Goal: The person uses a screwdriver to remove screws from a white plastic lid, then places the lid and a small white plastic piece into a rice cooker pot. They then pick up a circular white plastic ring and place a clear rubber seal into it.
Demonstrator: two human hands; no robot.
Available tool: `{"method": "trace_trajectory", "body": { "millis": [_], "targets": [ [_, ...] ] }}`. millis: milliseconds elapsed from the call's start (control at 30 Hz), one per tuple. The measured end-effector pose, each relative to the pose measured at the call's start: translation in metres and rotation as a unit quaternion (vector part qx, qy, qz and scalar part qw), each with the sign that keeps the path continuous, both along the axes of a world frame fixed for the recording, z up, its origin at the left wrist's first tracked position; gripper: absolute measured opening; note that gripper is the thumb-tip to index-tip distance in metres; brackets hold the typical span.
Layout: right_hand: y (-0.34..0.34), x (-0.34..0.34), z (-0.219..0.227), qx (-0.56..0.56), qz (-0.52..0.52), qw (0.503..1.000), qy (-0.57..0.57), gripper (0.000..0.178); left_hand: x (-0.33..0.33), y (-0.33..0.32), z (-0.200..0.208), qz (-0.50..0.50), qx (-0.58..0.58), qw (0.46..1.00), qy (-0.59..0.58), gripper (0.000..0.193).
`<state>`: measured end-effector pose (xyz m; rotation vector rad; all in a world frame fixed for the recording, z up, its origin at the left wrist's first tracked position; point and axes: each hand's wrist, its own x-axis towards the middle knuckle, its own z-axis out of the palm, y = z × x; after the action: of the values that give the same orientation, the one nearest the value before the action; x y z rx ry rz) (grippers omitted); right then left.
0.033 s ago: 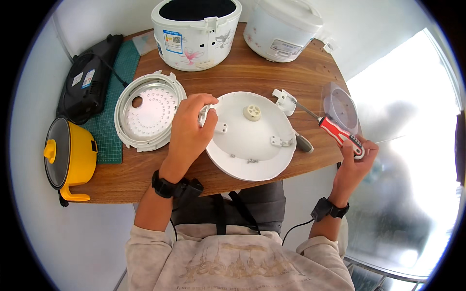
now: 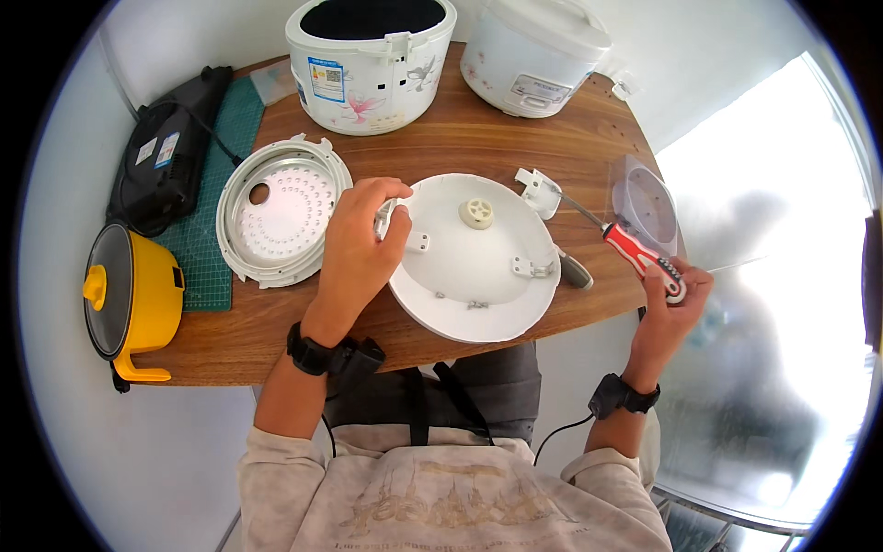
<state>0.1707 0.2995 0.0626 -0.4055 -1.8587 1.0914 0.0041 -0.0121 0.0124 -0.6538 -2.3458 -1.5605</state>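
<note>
Fingers of the left hand curl over the left rim of a round white plastic cooker lid lying inside-up at the wooden table's front edge — further right, the right hand grips a red-handled screwdriver, its tip near a small white plastic clip.

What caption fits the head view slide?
Left hand steadies a white cooker lid; right hand holds a red-handled screwdriver.

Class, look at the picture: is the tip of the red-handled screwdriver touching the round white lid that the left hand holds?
No. The screwdriver, held in the right hand, points its tip at a small white bracket beside the lid, which the left hand grips.
</note>
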Motion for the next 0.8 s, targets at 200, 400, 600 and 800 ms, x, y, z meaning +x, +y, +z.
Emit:
{"method": "trace_trajectory", "body": {
  "millis": [200,400,600,800],
  "targets": [
    [0.029,0.004,-0.037,-0.057,-0.005,0.997,-0.046,0.037,-0.005,-0.001,-0.012,-0.048,0.018,0.993,-0.111,0.030],
    [0.040,0.005,-0.068,-0.100,0.001,0.993,-0.062,0.037,-0.006,-0.001,-0.017,-0.091,0.038,0.976,-0.196,0.036],
    [0.041,0.002,-0.080,-0.021,0.022,0.992,-0.121,0.035,-0.008,-0.002,-0.027,-0.095,0.052,0.973,-0.204,0.047],
    [0.039,0.000,-0.078,0.041,0.037,0.977,-0.205,0.035,-0.008,-0.003,-0.030,-0.102,0.029,0.986,-0.131,0.043]
  ]
}}
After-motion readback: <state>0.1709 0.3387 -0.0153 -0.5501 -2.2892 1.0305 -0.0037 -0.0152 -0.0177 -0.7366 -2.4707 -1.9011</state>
